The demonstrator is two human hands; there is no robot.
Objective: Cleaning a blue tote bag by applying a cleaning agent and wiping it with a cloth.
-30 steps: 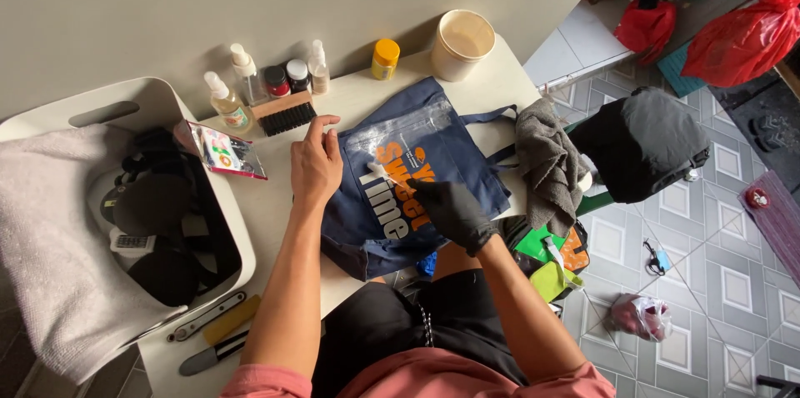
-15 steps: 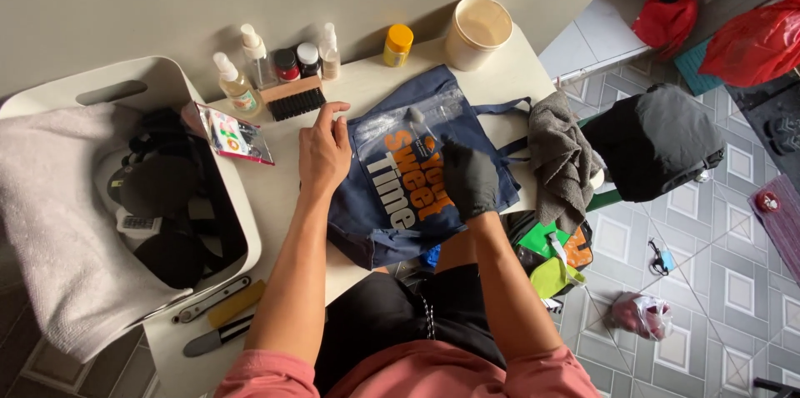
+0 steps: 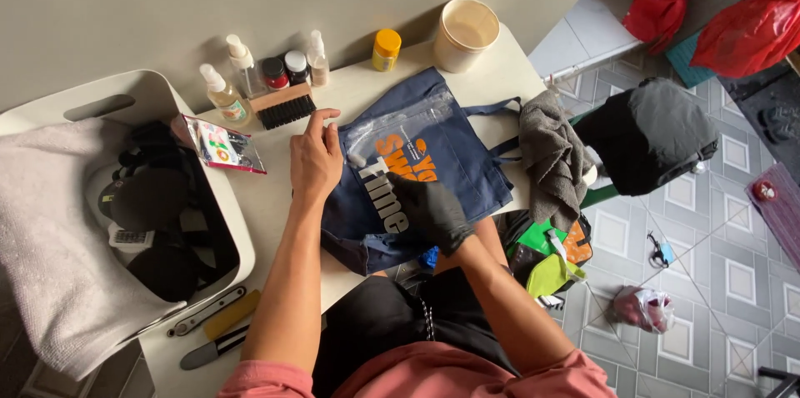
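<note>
A navy tote bag with orange and white lettering lies flat on the white table. A clear plastic sheet covers its upper left part. My bare left hand rests on the bag's left edge, fingers bent near the plastic's corner. My right hand, in a black glove, presses flat on the lower middle of the bag, over the lettering.
Spray bottles, small jars, a wooden brush, a yellow-capped jar and a beige cup line the wall. A white tub with dark items and a towel stands left. A grey cloth lies right. Pliers sit near the front edge.
My left hand slid down and left onto the bag's left edge. The gloved right hand stayed on the bag, moving slightly lower.
</note>
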